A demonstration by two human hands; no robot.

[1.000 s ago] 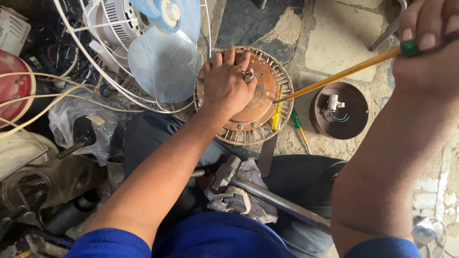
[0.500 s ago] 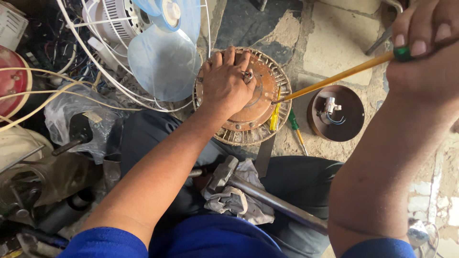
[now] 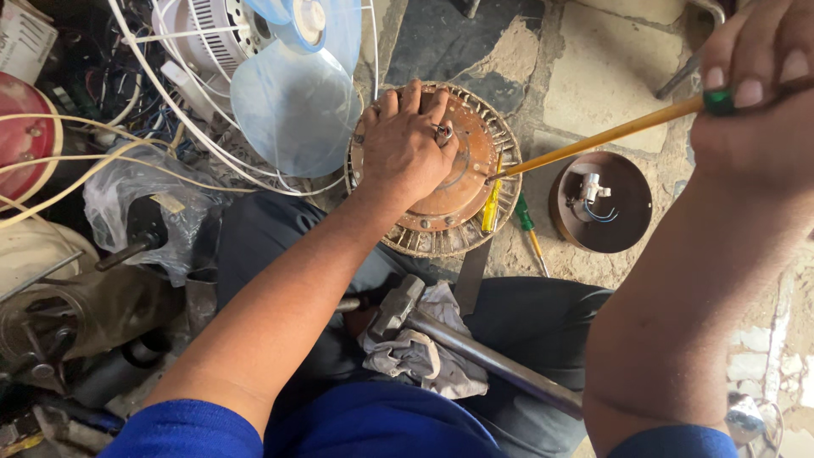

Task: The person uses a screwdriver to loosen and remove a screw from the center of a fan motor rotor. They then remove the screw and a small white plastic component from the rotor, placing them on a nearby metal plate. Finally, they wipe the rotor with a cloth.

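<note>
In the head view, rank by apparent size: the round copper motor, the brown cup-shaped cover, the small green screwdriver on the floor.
1. Round copper motor, under the left hand.
2. Brown cup-shaped cover.
3. Small green screwdriver.
All lie on the floor at similar depth, so the order looks reliable.

Rust, copper and pale blue over grey stone

The motor disc [image 3: 449,182] is coppery brown with a ribbed rim; at its 10 o'clock lies a translucent light-blue fan blade [image 3: 292,110]; at 3 o'clock, a yellow rod [image 3: 593,140], green-tipped, and a brown cap [image 3: 623,229]. Sleeves [image 3: 195,432] are blue.
</note>
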